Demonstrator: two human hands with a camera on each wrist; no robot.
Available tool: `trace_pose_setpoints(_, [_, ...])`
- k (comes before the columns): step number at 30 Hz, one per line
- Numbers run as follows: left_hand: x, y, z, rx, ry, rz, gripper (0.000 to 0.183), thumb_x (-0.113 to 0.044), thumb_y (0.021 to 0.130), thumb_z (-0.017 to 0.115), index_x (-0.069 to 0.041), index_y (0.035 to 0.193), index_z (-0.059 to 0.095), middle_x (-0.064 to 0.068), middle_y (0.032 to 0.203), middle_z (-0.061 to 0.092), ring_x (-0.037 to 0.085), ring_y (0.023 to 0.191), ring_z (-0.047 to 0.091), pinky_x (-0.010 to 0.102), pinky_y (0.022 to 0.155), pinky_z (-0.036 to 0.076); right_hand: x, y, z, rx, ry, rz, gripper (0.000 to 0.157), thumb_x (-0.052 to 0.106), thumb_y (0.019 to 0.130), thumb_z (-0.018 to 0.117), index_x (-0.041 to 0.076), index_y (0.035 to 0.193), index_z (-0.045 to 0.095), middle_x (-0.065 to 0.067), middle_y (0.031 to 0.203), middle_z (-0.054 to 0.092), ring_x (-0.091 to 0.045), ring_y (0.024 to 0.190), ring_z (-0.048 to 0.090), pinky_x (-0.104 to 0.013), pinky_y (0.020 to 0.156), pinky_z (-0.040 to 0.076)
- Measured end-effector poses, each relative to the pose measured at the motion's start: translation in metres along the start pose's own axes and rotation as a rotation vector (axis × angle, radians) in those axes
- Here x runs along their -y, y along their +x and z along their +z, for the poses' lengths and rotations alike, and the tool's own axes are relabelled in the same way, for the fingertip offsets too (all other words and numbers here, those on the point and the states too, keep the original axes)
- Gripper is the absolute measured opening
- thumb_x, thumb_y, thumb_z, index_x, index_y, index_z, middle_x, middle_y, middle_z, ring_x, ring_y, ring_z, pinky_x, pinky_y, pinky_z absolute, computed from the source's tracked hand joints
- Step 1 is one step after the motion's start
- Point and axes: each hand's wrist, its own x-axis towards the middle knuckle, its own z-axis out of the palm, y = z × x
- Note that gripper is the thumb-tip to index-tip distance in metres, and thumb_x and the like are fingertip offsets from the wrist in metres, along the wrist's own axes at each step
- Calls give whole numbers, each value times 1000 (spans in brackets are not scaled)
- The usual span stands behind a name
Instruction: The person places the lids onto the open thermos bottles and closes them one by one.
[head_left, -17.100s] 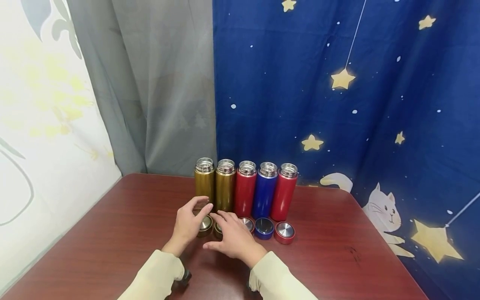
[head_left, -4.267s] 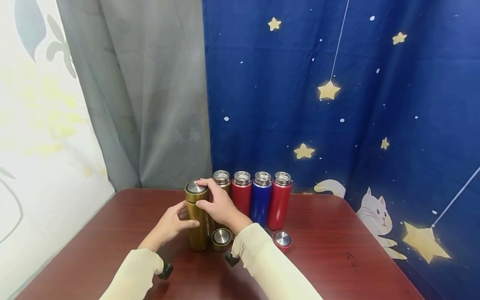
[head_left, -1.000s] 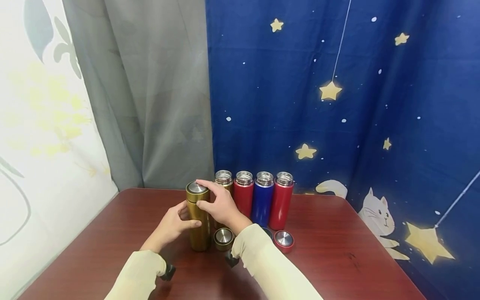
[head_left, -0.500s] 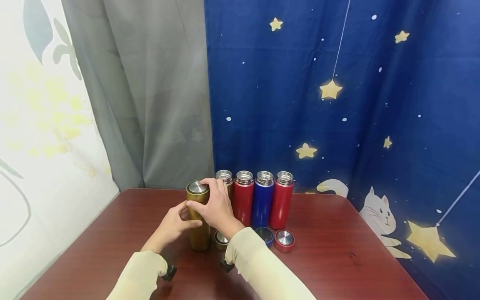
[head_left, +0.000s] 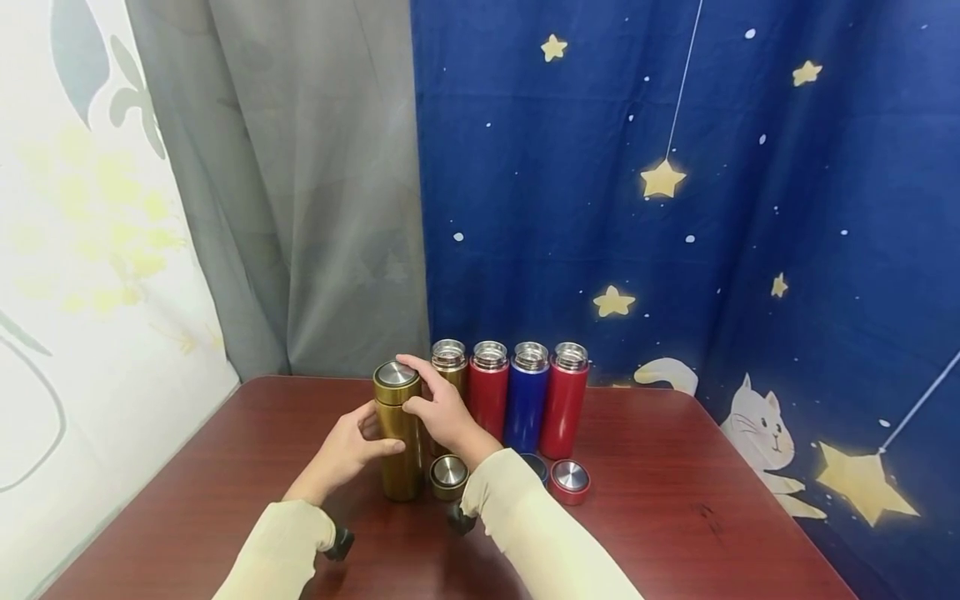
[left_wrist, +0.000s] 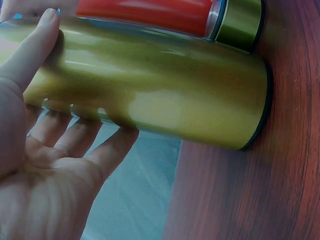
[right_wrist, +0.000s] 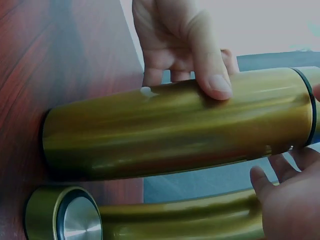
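Note:
A gold thermos (head_left: 402, 467) stands upright at the left end of the row, its steel-topped lid (head_left: 395, 374) sitting on its mouth. My left hand (head_left: 347, 448) grips the body, thumb on the near side and fingers round the far-left side. In the left wrist view the gold body (left_wrist: 180, 90) crosses the frame, its base at the tabletop. Up at the lid, my right hand (head_left: 447, 415) holds its right side, thumb near the seam and fingers on the rim. The right wrist view shows the left thumb pressed against the thermos (right_wrist: 165, 130).
Behind stand lidless thermoses: another gold one (head_left: 450, 360), a red one (head_left: 489, 400), a blue one (head_left: 527, 408) and a second red one (head_left: 566, 408). A gold lid (head_left: 449, 477), a partly hidden blue lid (head_left: 536, 467) and a red lid (head_left: 570, 482) lie in front on the brown table (head_left: 675, 500).
Since the earliest frame, the leftmost gold thermos has come forward and gained its lid. Over the last second, my right hand has turned in and back round the lid; the left keeps its grip.

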Motion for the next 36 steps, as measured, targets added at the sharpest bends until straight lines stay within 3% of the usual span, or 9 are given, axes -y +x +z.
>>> trace_pose_setpoints(2, [0,0,0,0,-2,2,74,-10,77,83,2,139,45,22,129,58,34,116,59,26,87,52,4,-1,-2,-9,-6,2,57,-7,80,52,-2,137,49,-20,135,53,-29,111,56,-33,96,46])
trace_pose_setpoints(7, [0,0,0,-2,-5,-3,74,-10,77,83,1,139,45,21,129,59,32,115,60,25,86,52,-18,1,0,-42,-87,0,56,2,84,59,9,138,52,-9,130,60,-22,101,58,-34,89,49])
trace_pose_setpoints(10, [0,0,0,0,-12,-5,73,-10,77,83,1,139,46,21,129,59,30,114,60,26,86,52,-28,2,0,-68,-134,-10,55,11,83,65,16,137,55,-4,128,61,-17,103,57,-37,91,49])
trace_pose_setpoints(15, [-1,-1,0,-3,-15,1,71,-10,77,83,0,138,47,20,128,60,25,111,62,27,85,53,-31,1,3,-125,-180,-42,54,22,81,73,19,133,57,-1,129,59,-16,113,53,-42,98,45])
trace_pose_setpoints(22, [-1,-2,1,-6,-10,9,70,-9,78,82,0,138,48,20,127,60,24,109,64,28,85,53,-31,-1,12,-264,-335,-90,53,29,77,78,19,126,60,1,119,61,-15,109,52,-31,93,46])
trace_pose_setpoints(27, [-1,-1,2,-12,-1,11,69,-9,77,82,0,137,49,20,126,61,24,109,64,28,85,53,-34,-2,19,-333,-393,-116,53,31,76,78,20,125,60,0,111,60,-16,103,50,-30,87,46])
trace_pose_setpoints(31, [-1,-1,2,-13,2,4,69,-9,77,82,-1,137,49,20,126,61,26,109,64,27,85,53,-31,-1,17,-304,-396,-107,54,31,76,78,19,125,59,0,114,60,-15,106,50,-29,90,45])
trace_pose_setpoints(36, [0,-1,0,10,-2,-3,71,-11,78,82,-1,139,46,20,129,58,29,112,62,27,86,53,-28,1,9,-150,-308,-54,58,31,81,74,18,134,53,0,127,57,-16,119,47,-34,100,42])
